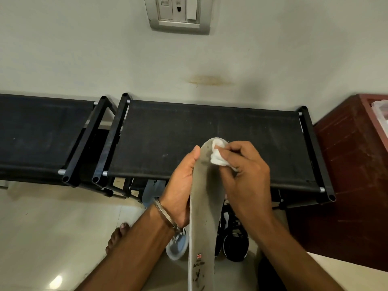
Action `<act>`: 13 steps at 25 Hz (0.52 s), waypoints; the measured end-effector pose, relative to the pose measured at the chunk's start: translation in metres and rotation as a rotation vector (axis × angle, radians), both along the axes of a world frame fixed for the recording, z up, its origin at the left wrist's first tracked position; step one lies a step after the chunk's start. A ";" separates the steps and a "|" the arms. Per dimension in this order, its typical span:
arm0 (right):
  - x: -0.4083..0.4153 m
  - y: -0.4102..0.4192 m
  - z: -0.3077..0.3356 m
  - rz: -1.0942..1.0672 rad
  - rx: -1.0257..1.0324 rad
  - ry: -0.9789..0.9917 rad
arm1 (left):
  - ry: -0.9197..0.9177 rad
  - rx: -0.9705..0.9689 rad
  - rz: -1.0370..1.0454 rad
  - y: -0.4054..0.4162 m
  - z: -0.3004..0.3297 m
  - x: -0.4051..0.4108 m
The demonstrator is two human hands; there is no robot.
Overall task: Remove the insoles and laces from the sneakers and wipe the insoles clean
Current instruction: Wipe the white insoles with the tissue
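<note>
Right fingers [227, 153] pinch a white wad [218, 157] onto the insole's [206, 198] toe end. Left hand [180, 185] grips its edge, holding it upright above the sneakers [234, 238] on the floor. Wiping is under way; next, likely strokes toward the heel.

Soft, even indoor light fills the scene, fairly dim and with a greenish-warm cast. A bright glare spot sits on the glossy floor [56, 281] at lower left. The black rack top [210, 131] reads dark and flat, its texture slightly grainy. Shadows are weak and diffuse; the space under the rack is deep black. Wide-angle distortion bends the rack edges and leans the red cabinet [354, 175] at the right. The switch plate [178, 13] on the wall is soft, its markings unreadable
</note>
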State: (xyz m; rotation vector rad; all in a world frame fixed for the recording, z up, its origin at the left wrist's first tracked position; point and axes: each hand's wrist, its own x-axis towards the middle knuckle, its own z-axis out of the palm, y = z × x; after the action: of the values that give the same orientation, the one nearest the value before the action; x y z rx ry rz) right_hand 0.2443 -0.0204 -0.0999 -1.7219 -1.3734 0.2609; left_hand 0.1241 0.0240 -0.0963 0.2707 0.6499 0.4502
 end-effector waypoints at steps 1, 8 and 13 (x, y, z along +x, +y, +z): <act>-0.010 -0.002 0.000 0.085 0.011 0.010 | -0.015 -0.031 0.025 0.002 0.000 -0.001; 0.013 0.001 -0.001 -0.021 -0.061 0.046 | 0.045 0.027 0.004 0.002 0.005 -0.003; -0.025 -0.006 0.001 0.287 -0.010 0.024 | -0.025 -0.082 0.089 0.009 0.001 -0.008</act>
State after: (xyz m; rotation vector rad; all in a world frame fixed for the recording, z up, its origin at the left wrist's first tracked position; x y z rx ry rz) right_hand 0.2198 -0.0268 -0.0987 -1.5217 -1.6035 0.4470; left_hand 0.1166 0.0332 -0.0952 0.1586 0.6563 0.5100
